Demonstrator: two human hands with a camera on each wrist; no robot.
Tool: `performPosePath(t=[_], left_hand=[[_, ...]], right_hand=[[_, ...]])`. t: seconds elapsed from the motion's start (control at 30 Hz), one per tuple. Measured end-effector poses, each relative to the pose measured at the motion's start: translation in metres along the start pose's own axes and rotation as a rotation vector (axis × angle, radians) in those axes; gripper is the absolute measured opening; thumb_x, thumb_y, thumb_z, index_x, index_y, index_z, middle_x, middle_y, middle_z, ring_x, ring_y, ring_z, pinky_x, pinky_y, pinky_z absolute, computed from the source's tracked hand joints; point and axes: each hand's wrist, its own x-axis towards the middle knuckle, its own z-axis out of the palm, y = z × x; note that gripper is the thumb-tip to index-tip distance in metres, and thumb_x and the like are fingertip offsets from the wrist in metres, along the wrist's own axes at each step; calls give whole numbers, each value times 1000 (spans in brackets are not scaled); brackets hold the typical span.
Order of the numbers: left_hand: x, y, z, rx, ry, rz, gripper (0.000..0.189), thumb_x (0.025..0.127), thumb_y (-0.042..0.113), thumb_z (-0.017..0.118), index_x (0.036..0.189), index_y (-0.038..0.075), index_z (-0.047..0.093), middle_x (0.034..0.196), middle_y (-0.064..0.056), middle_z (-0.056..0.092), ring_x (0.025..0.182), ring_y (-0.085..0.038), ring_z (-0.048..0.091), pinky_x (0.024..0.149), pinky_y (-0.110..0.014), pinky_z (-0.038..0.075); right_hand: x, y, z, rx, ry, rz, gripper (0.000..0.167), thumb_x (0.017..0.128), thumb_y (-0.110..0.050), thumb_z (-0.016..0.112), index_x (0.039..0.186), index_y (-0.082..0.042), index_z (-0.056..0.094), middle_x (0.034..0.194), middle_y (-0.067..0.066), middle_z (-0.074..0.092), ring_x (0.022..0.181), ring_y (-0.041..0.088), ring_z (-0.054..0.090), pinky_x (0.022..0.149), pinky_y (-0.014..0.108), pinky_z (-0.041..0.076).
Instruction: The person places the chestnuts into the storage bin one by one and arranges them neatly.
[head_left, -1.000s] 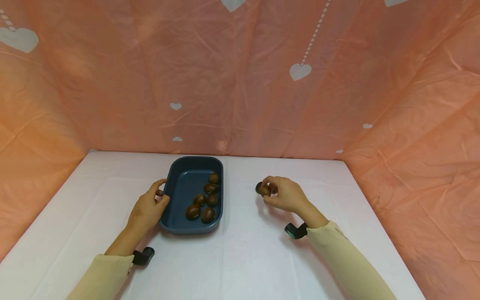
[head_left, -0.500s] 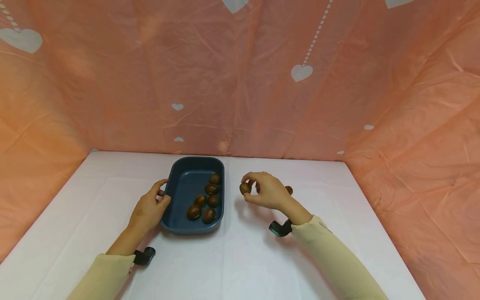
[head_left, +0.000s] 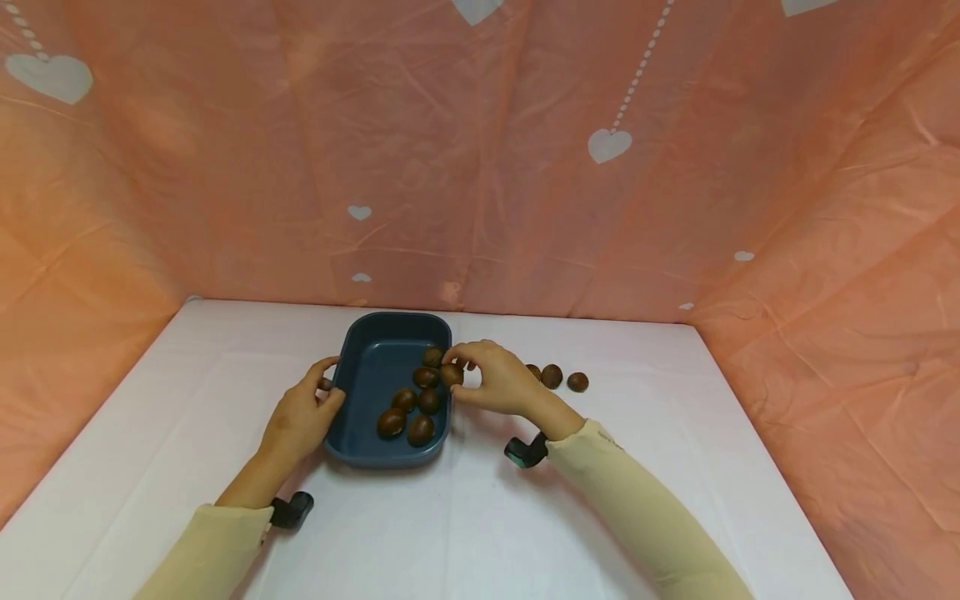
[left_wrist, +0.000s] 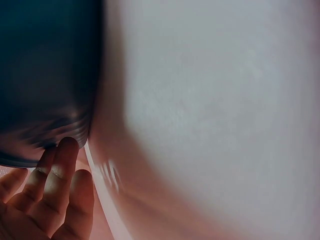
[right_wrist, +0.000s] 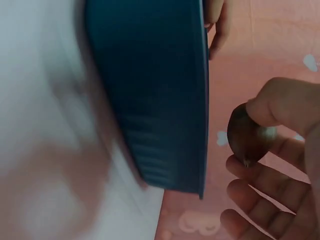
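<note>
A chestnut (right_wrist: 248,135) is pinched between the thumb and fingertips of my right hand (head_left: 498,379). In the head view the chestnut overlaps the right rim of a dark blue rectangular tray (head_left: 367,358); the right wrist view shows it beside the tray's upper edge. Several chestnuts (head_left: 421,430) lie inside the tray, mostly along its right half. My left hand (head_left: 296,417) touches the tray's left side, its thumb at the rim. In the left wrist view, fairly straight fingers (left_wrist: 60,172) rest against the outer wall.
More chestnuts (head_left: 551,377) lie on the white-covered table (head_left: 480,517) to the right of the tray, one partly behind the right hand. An orange curtain (head_left: 525,208) with pale hearts encloses the back and sides.
My right hand has moved left from the loose chestnuts to the tray's right rim, carrying one chestnut. The chestnuts left on the table have come into view. The left hand stays at the tray.
</note>
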Motion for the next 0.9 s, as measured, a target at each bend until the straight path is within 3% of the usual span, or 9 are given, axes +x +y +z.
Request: performPosePath(t=[0.17, 0.43, 0.9], left_hand=[[1, 0, 0, 6, -6, -6, 50, 94, 20, 47, 143, 10, 40, 110, -17, 63, 90, -27, 63, 77, -43, 47], [1, -2, 1, 5, -6, -6, 51, 94, 20, 47, 143, 10, 40, 111, -17, 63, 92, -28, 63, 78, -43, 48], [2, -3, 1, 0, 0, -4, 50, 94, 19, 48, 142, 10, 40, 110, -17, 63, 90, -27, 63, 76, -41, 47]], right_hand=[[13, -5, 8, 14, -31, -22, 34, 80, -20, 70, 114, -17, 65, 100, -4, 65, 93, 17, 57, 83, 29, 46], [38, -4, 19, -59, -105, -38, 36, 85, -22, 68, 121, -18, 63, 110, -3, 66, 104, 16, 55, 92, 32, 45], [70, -1, 44, -159, -201, -59, 39, 88, -24, 67, 127, -20, 62, 115, -2, 68, 98, 16, 53, 87, 30, 44]])
